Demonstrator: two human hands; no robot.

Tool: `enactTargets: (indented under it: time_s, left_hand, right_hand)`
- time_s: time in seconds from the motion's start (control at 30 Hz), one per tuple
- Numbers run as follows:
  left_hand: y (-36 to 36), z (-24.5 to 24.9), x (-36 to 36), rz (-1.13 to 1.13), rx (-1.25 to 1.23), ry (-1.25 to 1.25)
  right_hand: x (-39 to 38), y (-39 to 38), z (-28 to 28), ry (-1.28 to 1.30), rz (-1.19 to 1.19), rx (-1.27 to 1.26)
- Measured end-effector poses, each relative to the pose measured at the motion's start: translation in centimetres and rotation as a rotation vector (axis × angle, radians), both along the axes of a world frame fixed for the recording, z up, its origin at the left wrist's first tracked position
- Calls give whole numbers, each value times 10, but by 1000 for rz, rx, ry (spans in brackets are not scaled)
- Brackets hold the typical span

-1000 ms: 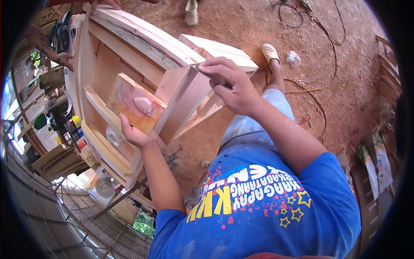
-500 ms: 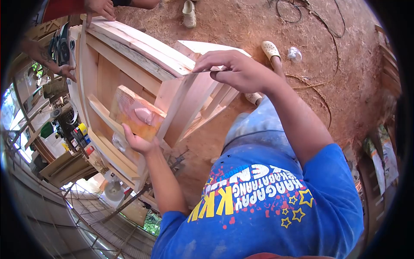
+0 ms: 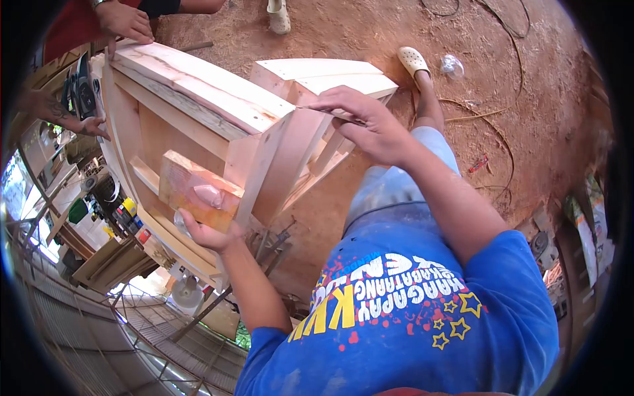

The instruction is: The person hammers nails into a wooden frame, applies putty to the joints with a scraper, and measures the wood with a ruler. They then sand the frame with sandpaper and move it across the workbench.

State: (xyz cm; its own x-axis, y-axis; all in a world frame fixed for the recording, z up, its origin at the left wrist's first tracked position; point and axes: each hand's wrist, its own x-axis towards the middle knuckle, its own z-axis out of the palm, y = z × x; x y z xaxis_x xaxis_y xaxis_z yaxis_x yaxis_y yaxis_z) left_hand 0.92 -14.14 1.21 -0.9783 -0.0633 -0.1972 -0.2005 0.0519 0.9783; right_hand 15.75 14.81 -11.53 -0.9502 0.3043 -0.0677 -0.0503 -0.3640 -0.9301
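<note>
My left hand (image 3: 210, 232) grips the lower edge of a small wooden board (image 3: 181, 177) stained yellow and pink. A lump of pink putty (image 3: 209, 196) sits on the board's face. My right hand (image 3: 373, 125) is closed on a thin flat scraper (image 3: 349, 119), seen nearly edge-on and mostly covered by the fingers. Its fingertips are right at the corner of a pale wooden frame (image 3: 281, 155), where a long top rail (image 3: 198, 82) meets an end piece. The board is held over the frame's open side.
Another person's hand (image 3: 125, 23) rests on the rail's far end, and a second hand (image 3: 94, 127) touches the frame's left side. Tools and containers (image 3: 125, 211) lie beyond it. A cable (image 3: 508, 99) crosses the dirt floor, near a clear plastic bag (image 3: 452, 66).
My right hand has shifted slightly right and down, staying at the frame's corner. The whole view has shifted a little, and the putty board appears slightly lower and further left.
</note>
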Motion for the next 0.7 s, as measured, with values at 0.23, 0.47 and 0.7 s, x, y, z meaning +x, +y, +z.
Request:
enactTargets:
  time_s: [0.23, 0.47, 0.7]
  left_hand:
    - [2, -1, -1, -70, 1, 56]
    - [-5, -4, -2, -86, 21, 93]
    - [2, 0, 1, -152, 78, 46]
  right_hand:
    - [-9, -57, -7, 54, -244, 246]
    - [-26, -105, -2, 5, -495, 375]
    - [-4, -64, -11, 99, -346, 393]
